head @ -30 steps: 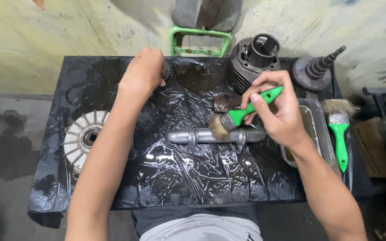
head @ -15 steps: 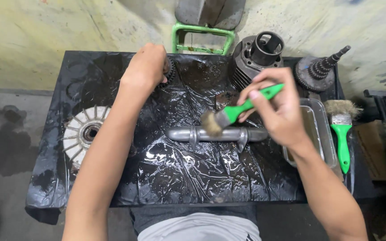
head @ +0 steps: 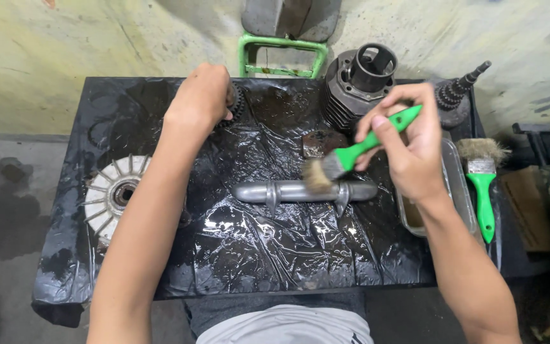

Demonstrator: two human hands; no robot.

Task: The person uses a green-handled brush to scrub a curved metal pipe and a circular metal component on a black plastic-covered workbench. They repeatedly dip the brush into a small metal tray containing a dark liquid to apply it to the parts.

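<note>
Brush [head: 345, 159] shifted right, bristles touching bar [head: 303, 190]

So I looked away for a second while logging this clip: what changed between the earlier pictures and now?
The right hand swung the green brush a little right along the grey metal bar, its bristles staying over the bar. The left hand kept gripping the gear at the back. The bar, finned wheel and spare brush stayed put.
</note>
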